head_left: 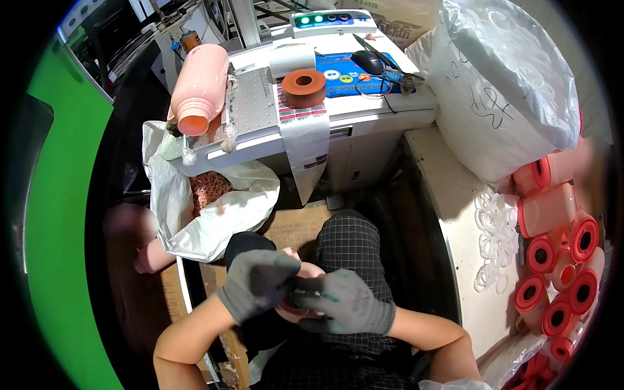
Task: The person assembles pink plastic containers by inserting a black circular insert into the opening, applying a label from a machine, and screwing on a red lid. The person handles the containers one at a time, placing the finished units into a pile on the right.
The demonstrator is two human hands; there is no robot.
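Note:
Both of my hands wear grey knit gloves and meet over my lap, low in the middle of the view. My left hand [257, 283] and my right hand [348, 302] are wrapped around one pale pink object [311, 271], mostly hidden by the gloves. A little orange-red shows at its lower edge. My checked trouser leg [348, 244] lies just beyond my hands.
A white worktable [364, 110] ahead carries a pink bottle [198, 88] lying on its side, an orange-red ring [303, 88], a label strip and a mouse. An open white sack [208, 214] stands at the left. At the right are a large white bag [500, 84], clear rings [497, 237] and pink bottles with red caps [559, 266].

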